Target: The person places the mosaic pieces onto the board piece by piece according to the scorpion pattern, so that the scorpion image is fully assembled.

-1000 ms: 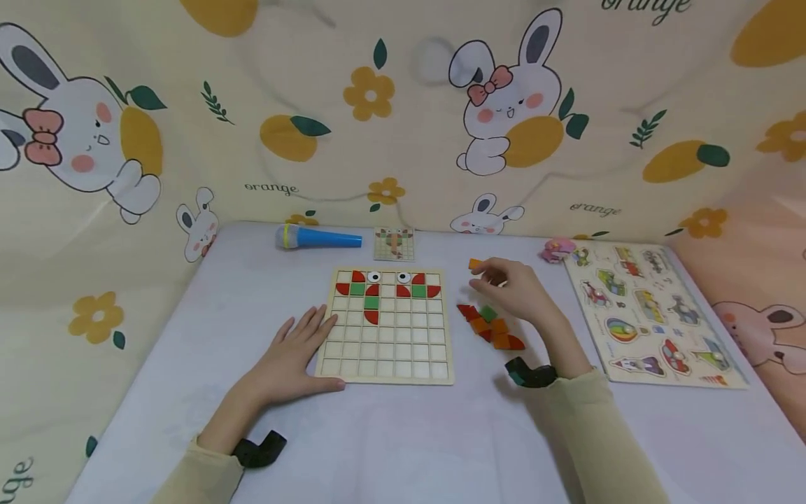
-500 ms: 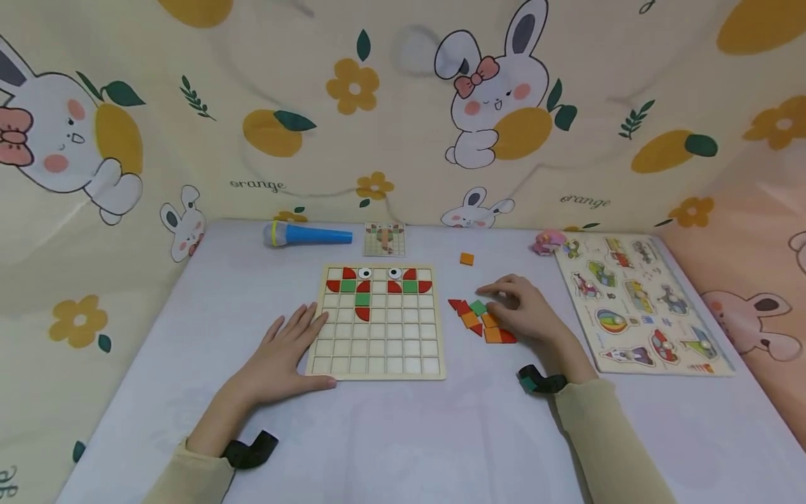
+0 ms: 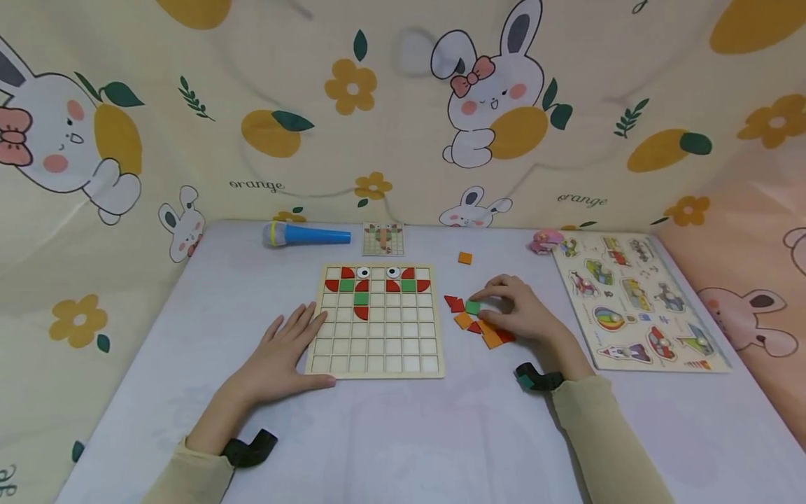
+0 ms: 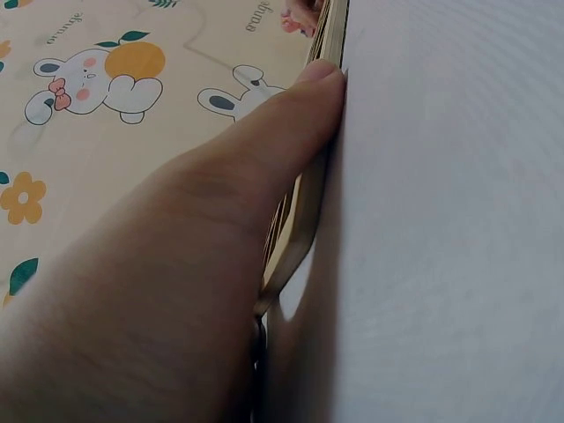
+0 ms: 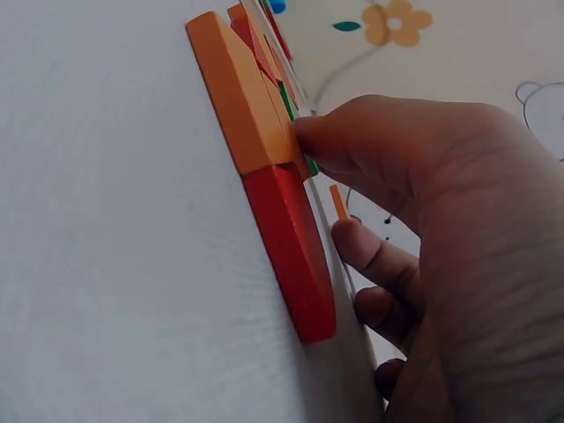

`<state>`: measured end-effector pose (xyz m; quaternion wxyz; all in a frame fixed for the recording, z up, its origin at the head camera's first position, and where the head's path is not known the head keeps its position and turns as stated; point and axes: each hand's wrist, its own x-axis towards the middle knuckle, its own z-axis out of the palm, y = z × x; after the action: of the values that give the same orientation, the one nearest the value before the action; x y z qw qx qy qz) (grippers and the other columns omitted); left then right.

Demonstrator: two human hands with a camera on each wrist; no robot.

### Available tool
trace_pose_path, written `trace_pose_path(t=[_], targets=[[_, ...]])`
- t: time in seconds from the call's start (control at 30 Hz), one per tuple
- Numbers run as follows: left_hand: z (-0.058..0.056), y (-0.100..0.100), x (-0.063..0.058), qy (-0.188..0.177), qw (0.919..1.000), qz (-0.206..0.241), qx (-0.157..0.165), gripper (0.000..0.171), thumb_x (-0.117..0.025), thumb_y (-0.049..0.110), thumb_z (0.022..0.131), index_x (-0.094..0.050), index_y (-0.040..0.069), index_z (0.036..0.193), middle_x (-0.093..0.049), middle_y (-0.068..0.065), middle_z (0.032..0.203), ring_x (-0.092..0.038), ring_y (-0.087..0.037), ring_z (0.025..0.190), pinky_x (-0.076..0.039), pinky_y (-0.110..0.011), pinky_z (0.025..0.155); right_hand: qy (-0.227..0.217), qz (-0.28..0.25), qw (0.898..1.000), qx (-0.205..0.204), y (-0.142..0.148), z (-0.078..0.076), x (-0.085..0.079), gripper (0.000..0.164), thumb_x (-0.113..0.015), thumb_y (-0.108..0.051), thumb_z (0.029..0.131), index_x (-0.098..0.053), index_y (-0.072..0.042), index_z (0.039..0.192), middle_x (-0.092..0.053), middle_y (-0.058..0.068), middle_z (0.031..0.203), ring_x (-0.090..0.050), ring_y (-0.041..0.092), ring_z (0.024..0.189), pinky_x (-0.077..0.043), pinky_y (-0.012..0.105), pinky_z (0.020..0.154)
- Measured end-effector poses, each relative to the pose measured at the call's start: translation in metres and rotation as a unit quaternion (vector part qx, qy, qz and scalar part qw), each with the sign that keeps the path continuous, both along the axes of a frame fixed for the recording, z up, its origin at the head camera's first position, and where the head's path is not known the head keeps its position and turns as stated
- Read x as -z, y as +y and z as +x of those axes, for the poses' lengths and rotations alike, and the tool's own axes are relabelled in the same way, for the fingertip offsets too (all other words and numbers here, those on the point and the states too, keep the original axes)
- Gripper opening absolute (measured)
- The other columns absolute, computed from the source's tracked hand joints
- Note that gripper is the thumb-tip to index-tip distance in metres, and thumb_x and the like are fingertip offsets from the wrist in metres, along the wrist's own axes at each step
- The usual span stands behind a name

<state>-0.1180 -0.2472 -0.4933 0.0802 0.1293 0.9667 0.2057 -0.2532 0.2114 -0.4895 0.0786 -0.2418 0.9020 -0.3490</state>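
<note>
In the head view my left hand (image 3: 277, 360) lies with fingers spread over the left edge of a square wooden grid board (image 3: 403, 346). Its thumb (image 4: 295, 110) presses along the near edge in the left wrist view. Red, green and eye-shaped pieces fill some upper cells of the board. To its right, my right hand (image 3: 519, 311) reaches into a small pile of tiles, thumb and index finger pinching a green square tile (image 3: 472, 307). Beneath and beside the hand lie orange tiles (image 3: 490, 336) and red tiles (image 3: 455, 303). The right index fingertip is hidden in the right wrist view.
A pattern card (image 3: 383, 240) and a blue toy microphone (image 3: 311, 234) lie behind the board. One orange square tile (image 3: 464, 258) sits apart from the pile. At right are a wooden picture puzzle (image 3: 639, 308) and a pink toy (image 3: 546, 241).
My right hand let go of the orange square at the back and came down to the pile. Several pile tiles have shifted slightly, the green one leftward. The left hand stays on the board.
</note>
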Motion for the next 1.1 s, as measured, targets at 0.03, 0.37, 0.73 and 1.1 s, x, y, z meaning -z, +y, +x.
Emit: trace_pose_path(t=[0.03, 0.37, 0.73, 1.1], targets=[[0.000, 0.000, 0.000, -0.001, 1.0000, 0.000, -0.001, 0.122, -0.073, 0.079, 0.079, -0.026, 0.011, 0.169, -0.012, -0.014, 0.178, -0.006, -0.037, 0.165, -0.003, -0.065, 0.129, 0.001, 0.001, 1.000, 0.007, -0.003, 0.000, -0.001, 0.026, -0.077, -0.027, 0.094, -0.080, -0.019, 0.119, -0.060, 0.011, 0.128, -0.045, 0.034, 0.128, -0.036, 0.063, 0.110], [0.000, -0.003, 0.002, 0.000, 1.0000, -0.003, -0.001, 0.123, -0.073, 0.079, 0.079, -0.025, 0.011, 0.170, -0.012, -0.014, 0.178, -0.006, -0.037, 0.165, -0.003, -0.065, 0.129, 0.042, 0.034, 0.996, 0.064, -0.041, 0.007, -0.001, 0.040, -0.081, -0.037, 0.093, -0.077, -0.015, 0.127, -0.064, 0.015, 0.125, -0.053, 0.035, 0.118, -0.038, 0.054, 0.099], [-0.003, -0.001, 0.003, 0.002, 1.0000, -0.003, 0.000, 0.123, -0.073, 0.080, 0.079, -0.025, 0.012, 0.170, -0.012, -0.013, 0.179, -0.005, -0.036, 0.165, -0.003, -0.064, 0.130, 0.041, 0.010, 0.995, 0.094, -0.038, 0.005, -0.003, 0.027, -0.075, -0.021, 0.098, -0.077, -0.010, 0.123, -0.064, 0.016, 0.120, -0.055, 0.033, 0.107, -0.049, 0.047, 0.093], [-0.001, -0.001, 0.003, 0.001, 1.0000, -0.001, 0.002, 0.122, -0.074, 0.078, 0.079, -0.026, 0.011, 0.170, -0.012, -0.014, 0.178, -0.006, -0.037, 0.165, -0.004, -0.065, 0.129, 0.023, 0.009, 0.993, 0.111, -0.035, 0.004, -0.002, 0.036, -0.075, -0.026, 0.100, -0.071, -0.002, 0.126, -0.064, 0.018, 0.123, -0.058, 0.034, 0.109, -0.053, 0.049, 0.099]])
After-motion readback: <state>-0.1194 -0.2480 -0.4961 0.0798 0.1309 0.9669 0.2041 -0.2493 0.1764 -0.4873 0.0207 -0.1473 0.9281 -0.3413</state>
